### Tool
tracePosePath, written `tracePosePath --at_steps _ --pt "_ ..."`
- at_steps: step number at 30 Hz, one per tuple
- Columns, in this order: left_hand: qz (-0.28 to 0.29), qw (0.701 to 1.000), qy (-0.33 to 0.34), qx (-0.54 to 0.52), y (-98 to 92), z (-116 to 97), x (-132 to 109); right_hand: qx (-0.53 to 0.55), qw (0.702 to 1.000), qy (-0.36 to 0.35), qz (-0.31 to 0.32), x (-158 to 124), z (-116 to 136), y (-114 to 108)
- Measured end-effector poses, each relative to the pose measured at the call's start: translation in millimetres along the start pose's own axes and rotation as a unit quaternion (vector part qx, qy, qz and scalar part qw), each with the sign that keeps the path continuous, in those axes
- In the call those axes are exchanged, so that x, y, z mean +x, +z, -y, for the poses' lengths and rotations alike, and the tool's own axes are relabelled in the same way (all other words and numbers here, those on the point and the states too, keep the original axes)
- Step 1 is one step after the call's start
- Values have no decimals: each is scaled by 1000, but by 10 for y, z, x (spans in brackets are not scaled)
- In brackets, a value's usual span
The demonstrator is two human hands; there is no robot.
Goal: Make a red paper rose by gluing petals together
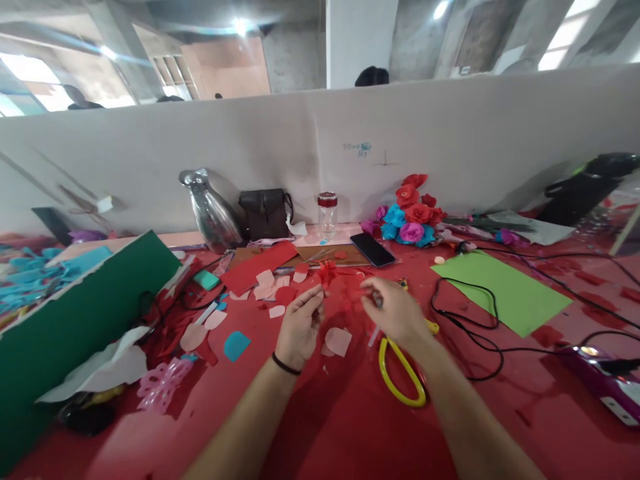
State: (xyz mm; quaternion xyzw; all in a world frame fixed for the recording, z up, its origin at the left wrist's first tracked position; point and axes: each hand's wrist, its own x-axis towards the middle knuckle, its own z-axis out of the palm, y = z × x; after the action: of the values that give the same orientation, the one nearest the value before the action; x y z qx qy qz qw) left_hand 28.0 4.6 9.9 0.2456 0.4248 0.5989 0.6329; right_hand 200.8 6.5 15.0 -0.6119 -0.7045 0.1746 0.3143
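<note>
My left hand (301, 330), a dark band at its wrist, is closed in a pinch at the base of a small red paper flower (327, 272). My right hand (395, 312) is apart from it to the right, fingers curled together; a small dark spot shows between them, too blurred to name. Under the right hand and forearm lie scissors with yellow handles (406, 397), partly covered. Between the wrists rests a pale pink paper petal (338, 341). More pink petals (267, 283) and a blue petal (237, 346) are scattered left of my left hand.
A phone (373, 249), a glass jar (327, 217), a bouquet of paper flowers (413, 213), a dark bag (265, 213) and a steel flask (213, 213) stand along the partition. Black cables (493, 350) cross the right side near green paper (505, 290). A green board (90, 333) borders the left.
</note>
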Motion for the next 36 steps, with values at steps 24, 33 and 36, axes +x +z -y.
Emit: tracePosePath --at_steps 24,33,36 --pt "-39 985 -62 -157 -201 -162 230 -99 986 104 -89 128 -514 -370" --pt "-40 989 -49 -130 -165 -51 196 252 965 -32 63 -81 90 -35" --pt "-24 991 -57 -117 -146 -38 164 232 969 -53 59 -90 148 52"
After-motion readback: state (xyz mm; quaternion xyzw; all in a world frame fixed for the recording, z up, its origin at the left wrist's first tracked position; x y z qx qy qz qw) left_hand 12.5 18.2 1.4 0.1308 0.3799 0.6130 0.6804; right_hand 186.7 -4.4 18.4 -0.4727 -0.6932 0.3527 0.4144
